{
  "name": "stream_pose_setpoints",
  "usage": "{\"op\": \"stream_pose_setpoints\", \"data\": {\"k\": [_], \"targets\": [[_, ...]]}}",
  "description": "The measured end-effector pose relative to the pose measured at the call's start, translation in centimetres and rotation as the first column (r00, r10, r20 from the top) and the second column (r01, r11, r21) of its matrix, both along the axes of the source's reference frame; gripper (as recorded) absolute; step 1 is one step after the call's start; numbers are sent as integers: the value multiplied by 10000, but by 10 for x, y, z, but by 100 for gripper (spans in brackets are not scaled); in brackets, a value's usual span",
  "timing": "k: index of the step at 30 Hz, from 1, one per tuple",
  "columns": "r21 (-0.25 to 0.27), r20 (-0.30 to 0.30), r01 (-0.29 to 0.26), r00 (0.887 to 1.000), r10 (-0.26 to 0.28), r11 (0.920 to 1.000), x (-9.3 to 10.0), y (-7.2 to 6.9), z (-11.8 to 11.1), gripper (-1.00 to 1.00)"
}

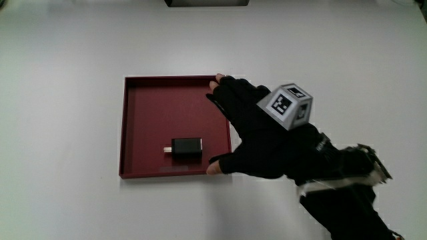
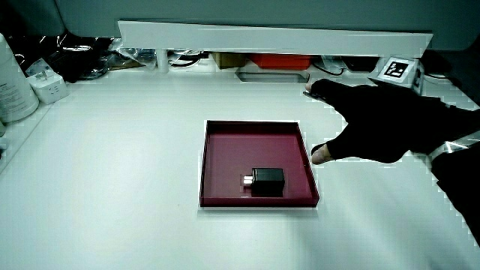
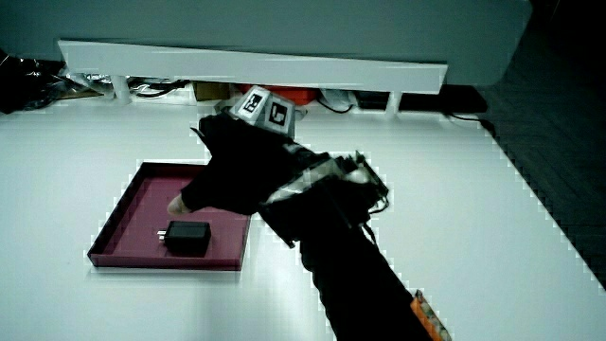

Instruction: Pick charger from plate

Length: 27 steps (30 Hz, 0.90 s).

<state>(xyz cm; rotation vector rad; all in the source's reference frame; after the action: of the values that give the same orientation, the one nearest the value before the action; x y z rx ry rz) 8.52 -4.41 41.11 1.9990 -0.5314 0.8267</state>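
A small black charger lies flat in the dark red square plate, near the plate's edge closest to the person; both side views show the charger in the plate. The gloved hand hovers over the plate's side rim, beside the charger and not touching it. Its fingers are spread and hold nothing, the thumb pointing toward the charger. In both side views the hand stands above the plate's rim.
A low white partition runs along the table's edge farthest from the person, with cables and a red item under it. A white plug adapter and a white container stand near the table's corner.
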Motion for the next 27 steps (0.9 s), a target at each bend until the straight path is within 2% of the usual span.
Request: {"op": "stream_pose_setpoints", "data": {"k": [1,2,8,9,10,12,19,23,27], "targets": [[234,-30,143,9999,-142,9996,-3,-1,5,0],[1260,-245,163,9996,-133,9919,-6,-2,3,0],[1036,-447,236,9988,-190,9943,-20,-3,25,0],[1081,-625,136,9980,-69,9941,-22,-2,30,0],[1014,-709,270,9973,-198,9945,-24,-2,36,0],[845,-678,176,9976,-119,9963,-28,-1,47,0],[107,-1192,86,9928,-73,9999,-36,2,90,0],[142,-1120,3,9937,13,9999,-43,7,98,0],[-100,-1232,96,9923,-108,9999,-49,13,112,0]]}}
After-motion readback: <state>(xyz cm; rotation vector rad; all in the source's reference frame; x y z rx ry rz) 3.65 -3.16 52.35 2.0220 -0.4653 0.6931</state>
